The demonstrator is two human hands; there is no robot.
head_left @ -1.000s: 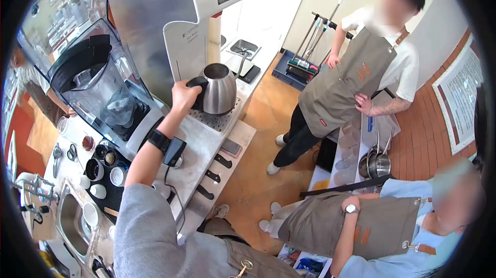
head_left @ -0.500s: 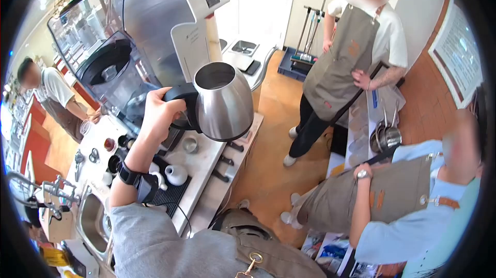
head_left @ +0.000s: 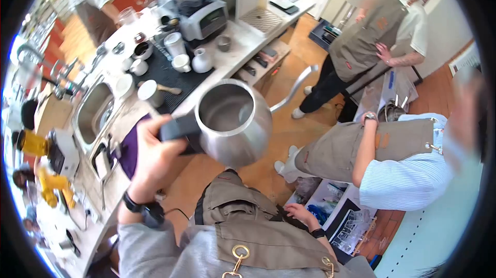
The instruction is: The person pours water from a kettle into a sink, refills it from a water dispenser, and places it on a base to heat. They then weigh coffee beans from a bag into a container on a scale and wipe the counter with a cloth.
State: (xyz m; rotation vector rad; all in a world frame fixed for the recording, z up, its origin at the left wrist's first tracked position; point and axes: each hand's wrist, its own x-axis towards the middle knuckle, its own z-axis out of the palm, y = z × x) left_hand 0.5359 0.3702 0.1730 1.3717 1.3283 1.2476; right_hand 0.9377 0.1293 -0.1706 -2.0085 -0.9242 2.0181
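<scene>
Up in front of my chest, my left hand (head_left: pixel 157 154) is wrapped round the black handle of a steel gooseneck kettle (head_left: pixel 240 136). The kettle has no lid on, so its bare metal inside shows, and its thin spout points away to the right. My right hand (head_left: pixel 302 214) hangs low beside my brown apron (head_left: pixel 268 239), fingers loosely stretched out with nothing in them. To the left of the kettle, on the counter, stand a white cup (head_left: pixel 150 92) and a wooden spoon (head_left: pixel 166 89).
A black mat (head_left: pixel 188 84) bears a white vase-shaped jug (head_left: pixel 202 61) and cups. A sink (head_left: pixel 95 112) and a purple cloth (head_left: pixel 135 143) lie left. Two people in aprons stand at right, another beyond the counter. Crates with glassware (head_left: pixel 354 229) sit low right.
The kettle has come down and nearer to me, still in my left hand, as my view turned away from the large machine. My right hand has come into view.
</scene>
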